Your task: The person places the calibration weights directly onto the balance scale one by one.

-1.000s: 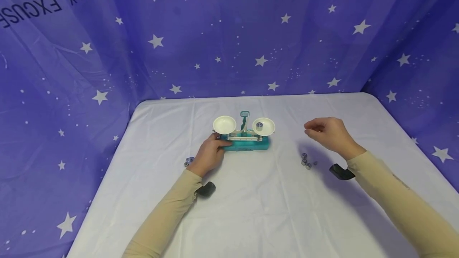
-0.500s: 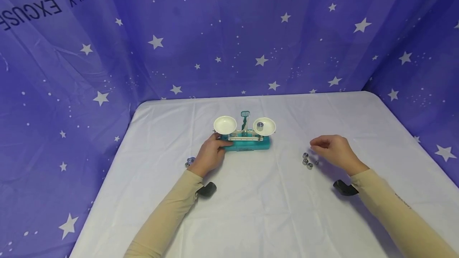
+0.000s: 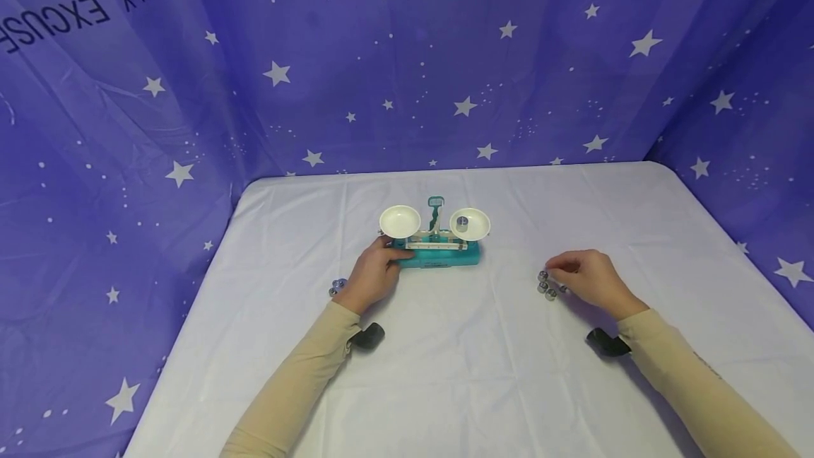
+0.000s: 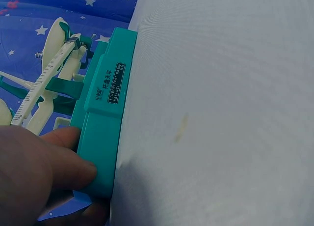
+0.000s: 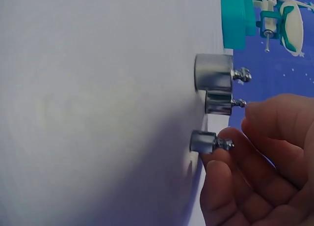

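- The right hand [image 3: 590,279] is part open beside a group of knobbed metal weights [image 5: 218,103]; its thumb tip comes right up to the knob of the middle one, but no weight is plainly pinched, and whether thumb and knob touch I cannot tell.
- From that hand, taking twelve as away from the person, those weights are at about nine o'clock; the three in the wrist view stand upright, knobs up, which should give fingertips something narrow to take.
- The left hand [image 3: 374,274] holds the near left end of the tray balance [image 3: 445,258], the thumb over the front of its teal base and a finger behind, presumably to brace so light a thing against knocks.
- The tray balance stands upright, towards two o'clock of the left hand and between nine and ten of the right, seemingly central so that both hands reach it.
- Its left pan [image 3: 400,221] shows bare; at three o'clock from it, the right pan [image 3: 478,225] bears one metal weight [image 3: 462,222], set left of the pan's middle and so loading that side only.
- A second cluster of small bluish pieces [image 3: 338,286] lies just beside the left wrist, at about eight o'clock from that hand, seemingly apart to avoid mixing; their exact shape is too small to tell.
- White cloth [image 3: 470,380] covers the desk beneath everything.
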The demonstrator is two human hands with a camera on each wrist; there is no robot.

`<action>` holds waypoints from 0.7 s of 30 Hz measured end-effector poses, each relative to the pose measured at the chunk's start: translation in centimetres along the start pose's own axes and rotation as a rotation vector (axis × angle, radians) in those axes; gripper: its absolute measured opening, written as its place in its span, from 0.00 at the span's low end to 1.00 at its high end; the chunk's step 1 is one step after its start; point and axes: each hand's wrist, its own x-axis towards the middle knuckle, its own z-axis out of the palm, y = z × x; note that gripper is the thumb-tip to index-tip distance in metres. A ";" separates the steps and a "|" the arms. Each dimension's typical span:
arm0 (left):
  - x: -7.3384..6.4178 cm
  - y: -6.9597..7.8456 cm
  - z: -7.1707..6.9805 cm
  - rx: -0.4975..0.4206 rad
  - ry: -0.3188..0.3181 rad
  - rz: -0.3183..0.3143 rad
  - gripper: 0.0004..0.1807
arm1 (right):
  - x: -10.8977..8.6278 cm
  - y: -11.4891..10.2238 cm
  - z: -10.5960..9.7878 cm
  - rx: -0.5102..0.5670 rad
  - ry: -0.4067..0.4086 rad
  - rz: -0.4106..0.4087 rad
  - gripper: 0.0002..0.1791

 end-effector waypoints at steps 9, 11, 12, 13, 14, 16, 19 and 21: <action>0.0 -0.1 0.0 -0.004 0.015 0.012 0.20 | -0.1 -0.4 0.4 0.020 -0.038 -0.010 0.08; 0.0 -0.1 0.1 -0.005 0.014 0.010 0.20 | -0.1 -0.4 0.4 0.020 -0.040 -0.018 0.08; 0.0 -0.1 0.1 -0.006 0.013 0.008 0.21 | -0.1 -0.4 0.5 0.018 -0.042 -0.021 0.08; 0.0 -0.1 0.0 -0.006 0.009 0.004 0.21 | 0.0 -0.4 0.5 0.016 -0.043 -0.024 0.08; 0.0 -0.1 0.0 -0.007 0.006 0.001 0.21 | 0.0 -0.3 0.6 0.012 -0.043 -0.029 0.08; 0.0 -0.1 0.0 -0.007 0.007 0.002 0.21 | 0.0 -0.1 0.7 0.007 -0.045 -0.029 0.08; 0.0 0.0 -0.1 -0.010 0.008 0.001 0.21 | 0.0 0.0 0.7 0.001 -0.048 -0.021 0.08; 0.0 0.1 -0.1 -0.010 0.013 0.006 0.21 | 0.1 0.0 0.8 -0.002 -0.047 -0.016 0.08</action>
